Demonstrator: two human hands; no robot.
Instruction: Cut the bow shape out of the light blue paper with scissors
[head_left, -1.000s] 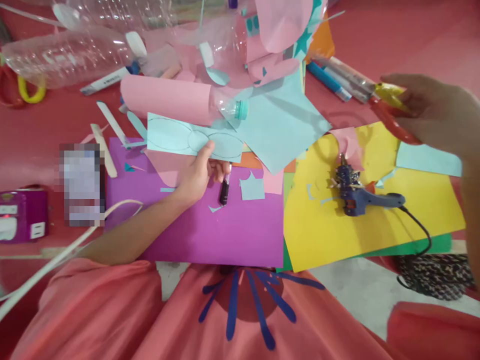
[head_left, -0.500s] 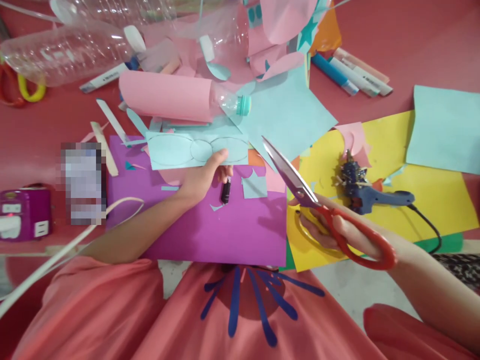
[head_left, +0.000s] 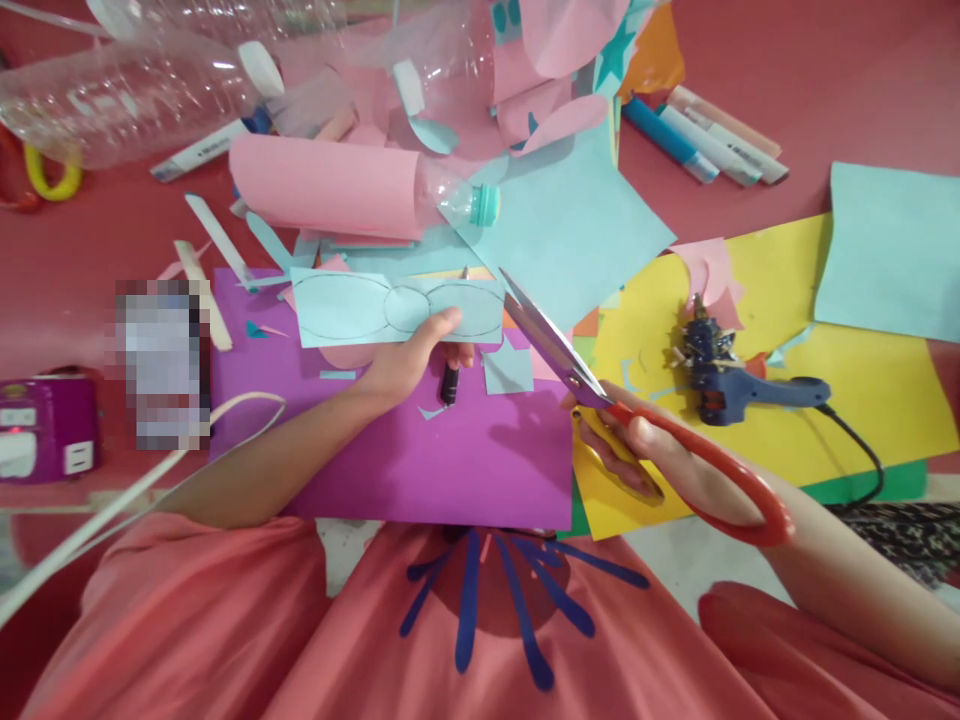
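Note:
My left hand (head_left: 411, 360) pinches a light blue paper strip (head_left: 352, 308) with a pencilled bow outline and also grips a black marker (head_left: 449, 383), above a purple sheet (head_left: 457, 460). My right hand (head_left: 660, 462) holds red-handled scissors (head_left: 600, 395) by the loops. Their blades point up and left, and the tips sit at the right end of the blue strip.
A blue glue gun (head_left: 739, 385) with its cord lies on yellow paper (head_left: 862, 400). A bottle wrapped in pink paper (head_left: 330, 188), clear bottles (head_left: 120, 100), markers (head_left: 705, 135), light blue sheets (head_left: 892, 250) and scraps crowd the red table. A purple power strip (head_left: 45, 430) sits left.
My right hand picked up the scissors at the far right and carried them left; the blades now reach the blue strip. My left hand has lifted the strip slightly.

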